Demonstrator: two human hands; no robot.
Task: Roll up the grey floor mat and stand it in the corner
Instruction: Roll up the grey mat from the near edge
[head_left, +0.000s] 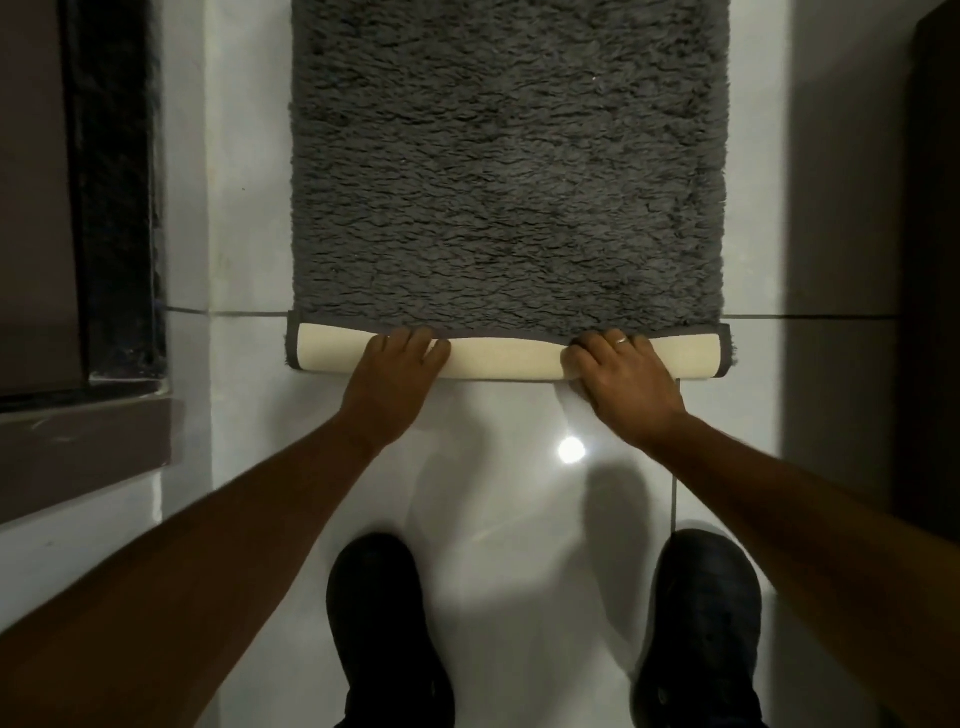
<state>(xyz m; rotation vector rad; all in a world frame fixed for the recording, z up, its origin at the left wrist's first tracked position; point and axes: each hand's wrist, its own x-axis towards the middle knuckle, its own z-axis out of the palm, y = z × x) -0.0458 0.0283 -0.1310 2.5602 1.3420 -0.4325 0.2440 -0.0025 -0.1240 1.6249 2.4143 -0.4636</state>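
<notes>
While both hands press its cream roll | grey floor mat | left hand fingers curled on it | right hand likewise

Glossy white tiled floor with light glare, dark furniture left, shadowed right side

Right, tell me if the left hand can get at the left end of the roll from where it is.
Probably yes. The left hand rests on the rolled edge of the grey mat, and the cream strip toward the left end lies bare, nothing on it.
</notes>
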